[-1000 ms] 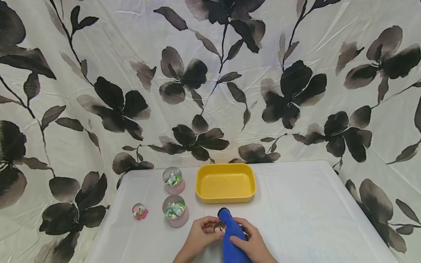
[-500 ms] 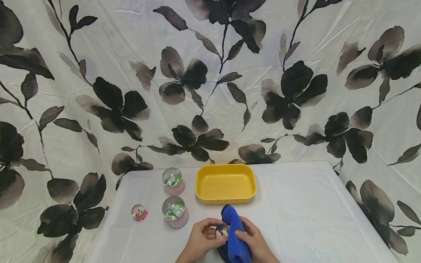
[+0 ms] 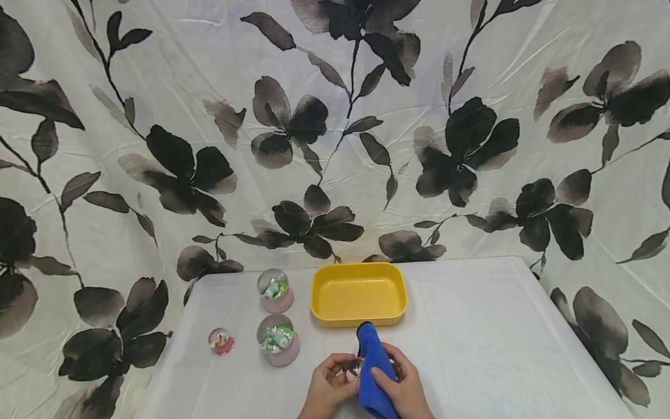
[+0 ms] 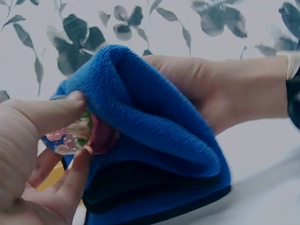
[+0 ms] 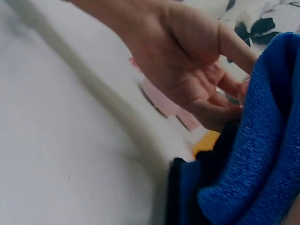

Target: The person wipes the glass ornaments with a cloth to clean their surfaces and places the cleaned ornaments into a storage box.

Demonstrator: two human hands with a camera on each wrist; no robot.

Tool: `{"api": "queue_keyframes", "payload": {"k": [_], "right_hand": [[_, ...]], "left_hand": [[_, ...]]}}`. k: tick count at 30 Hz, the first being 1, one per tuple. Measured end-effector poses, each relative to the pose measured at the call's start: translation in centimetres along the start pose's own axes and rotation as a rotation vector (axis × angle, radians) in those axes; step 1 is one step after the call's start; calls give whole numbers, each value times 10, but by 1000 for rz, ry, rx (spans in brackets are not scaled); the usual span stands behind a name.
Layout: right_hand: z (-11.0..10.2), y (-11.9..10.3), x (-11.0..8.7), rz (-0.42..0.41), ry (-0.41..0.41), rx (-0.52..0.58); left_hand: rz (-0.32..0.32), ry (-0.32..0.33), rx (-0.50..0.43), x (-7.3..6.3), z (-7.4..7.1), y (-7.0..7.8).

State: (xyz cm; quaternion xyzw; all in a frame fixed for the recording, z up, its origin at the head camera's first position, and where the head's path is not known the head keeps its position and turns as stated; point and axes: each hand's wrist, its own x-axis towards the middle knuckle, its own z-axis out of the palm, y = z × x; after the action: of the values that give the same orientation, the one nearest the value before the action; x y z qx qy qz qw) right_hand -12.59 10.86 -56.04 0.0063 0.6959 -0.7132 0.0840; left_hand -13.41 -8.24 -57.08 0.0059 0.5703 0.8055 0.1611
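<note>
My left hand [image 3: 330, 381] pinches a small snow globe [image 4: 70, 133] between thumb and fingers. Its clear ball shows pink and green bits inside, and its base is dark pink. With my right hand [image 3: 405, 384] I grip a blue cloth [image 3: 374, 372] with dark edging, folded and held against the base side of the globe. In the left wrist view the cloth covers part of the base and most of the right fingers. The right wrist view shows the left fingers at the cloth's edge, the globe mostly hidden behind it.
A yellow tray [image 3: 358, 323] stands at the back middle of the white table [image 3: 497, 349]. Left of it are two larger snow globes with pink bases, a rear one [image 3: 275, 291] and a front one [image 3: 278, 340]. A small globe [image 3: 221, 341] sits farther left. Floral fabric hangs behind.
The cloth has shifted from lying in front of the globe to its right side, showing more of the globe. Both hands stay close together, the left slightly farther right.
</note>
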Motion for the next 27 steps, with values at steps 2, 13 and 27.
{"api": "queue_keyframes", "payload": {"k": [2, 13, 27], "right_hand": [[2, -2, -3, -21, 3, -36], [-2, -4, -9, -189, -157, -211], [-7, -7, 0, 44, -206, 172]], "left_hand": [[-12, 6, -30, -1, 1, -3], [-83, -75, -1, -2, -10, 9], [21, -220, 37, 1, -15, 19]]}}
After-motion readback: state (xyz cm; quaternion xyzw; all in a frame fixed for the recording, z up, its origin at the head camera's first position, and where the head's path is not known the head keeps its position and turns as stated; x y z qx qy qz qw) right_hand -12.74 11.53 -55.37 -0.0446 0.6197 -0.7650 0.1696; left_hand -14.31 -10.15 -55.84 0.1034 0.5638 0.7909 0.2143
